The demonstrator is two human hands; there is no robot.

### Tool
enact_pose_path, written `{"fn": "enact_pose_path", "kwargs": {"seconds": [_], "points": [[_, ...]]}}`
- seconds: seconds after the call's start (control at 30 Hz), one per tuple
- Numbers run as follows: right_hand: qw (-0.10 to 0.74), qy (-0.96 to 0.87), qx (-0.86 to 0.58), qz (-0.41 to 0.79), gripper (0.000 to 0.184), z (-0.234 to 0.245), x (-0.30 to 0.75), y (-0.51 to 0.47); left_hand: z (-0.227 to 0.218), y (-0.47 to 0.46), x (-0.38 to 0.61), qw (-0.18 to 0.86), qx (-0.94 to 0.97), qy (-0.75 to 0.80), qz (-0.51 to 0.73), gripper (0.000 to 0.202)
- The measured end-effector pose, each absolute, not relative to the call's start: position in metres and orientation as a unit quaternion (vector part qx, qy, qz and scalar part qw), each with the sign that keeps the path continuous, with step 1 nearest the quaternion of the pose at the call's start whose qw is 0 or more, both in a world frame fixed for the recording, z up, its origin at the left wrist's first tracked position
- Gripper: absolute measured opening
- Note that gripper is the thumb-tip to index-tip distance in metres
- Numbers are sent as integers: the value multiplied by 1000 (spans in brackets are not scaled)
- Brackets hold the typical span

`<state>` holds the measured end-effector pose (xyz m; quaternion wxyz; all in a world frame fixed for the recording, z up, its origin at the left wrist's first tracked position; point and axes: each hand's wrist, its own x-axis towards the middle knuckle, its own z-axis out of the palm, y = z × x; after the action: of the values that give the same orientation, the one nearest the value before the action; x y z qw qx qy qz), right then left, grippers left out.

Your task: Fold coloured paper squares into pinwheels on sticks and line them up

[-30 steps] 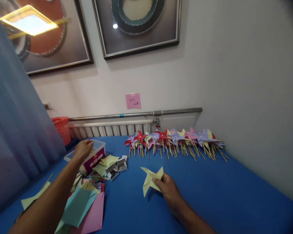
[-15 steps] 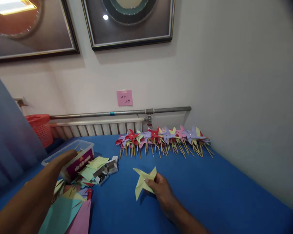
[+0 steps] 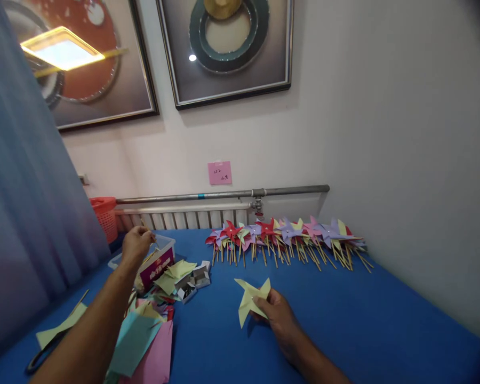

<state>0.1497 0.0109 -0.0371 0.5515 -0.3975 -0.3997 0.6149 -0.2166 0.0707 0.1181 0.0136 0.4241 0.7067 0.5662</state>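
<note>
My right hand [image 3: 279, 316] is closed on a pale yellow paper pinwheel [image 3: 248, 303], pinching it near the centre with the thumb on top. Above a clear plastic box [image 3: 168, 244] with a purple label, my left hand [image 3: 136, 244] pinches a thin wooden stick [image 3: 155, 240], whose ends show on both sides of the fingers. More sticks lie inside the box. Beside it are loose yellow paper pieces [image 3: 178, 271] and two small open cardboard boxes [image 3: 186, 289], the nearer one with small dark bits inside.
A row of finished pinwheels on sticks [image 3: 288, 237] lies along the back of the blue table [image 3: 224, 346]. Coloured paper sheets [image 3: 134, 341] and a dark looped handle [image 3: 44, 356] are at the front left. A red basket [image 3: 106, 218], curtain [image 3: 44, 186] and pipe [image 3: 296, 190] stand behind.
My left hand has lifted out of the plastic box with a stick between its fingers. My right hand still holds the yellow pinwheel. The view has shifted left and slightly up.
</note>
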Motion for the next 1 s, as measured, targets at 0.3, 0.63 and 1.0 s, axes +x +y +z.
{"fn": "enact_pose_path", "kwargs": {"seconds": [0.3, 0.63, 1.0], "points": [[563, -359, -405, 624, 39, -20, 158, -4, 22, 32, -54, 375, 399, 532, 646, 31], [572, -341, -417, 619, 44, -16, 158, -2, -5, 12, -1, 513, 522, 522, 438, 9], [578, -346, -408, 616, 44, -17, 158, -2, -8, 9, 3, 525, 534, 520, 410, 6]]}}
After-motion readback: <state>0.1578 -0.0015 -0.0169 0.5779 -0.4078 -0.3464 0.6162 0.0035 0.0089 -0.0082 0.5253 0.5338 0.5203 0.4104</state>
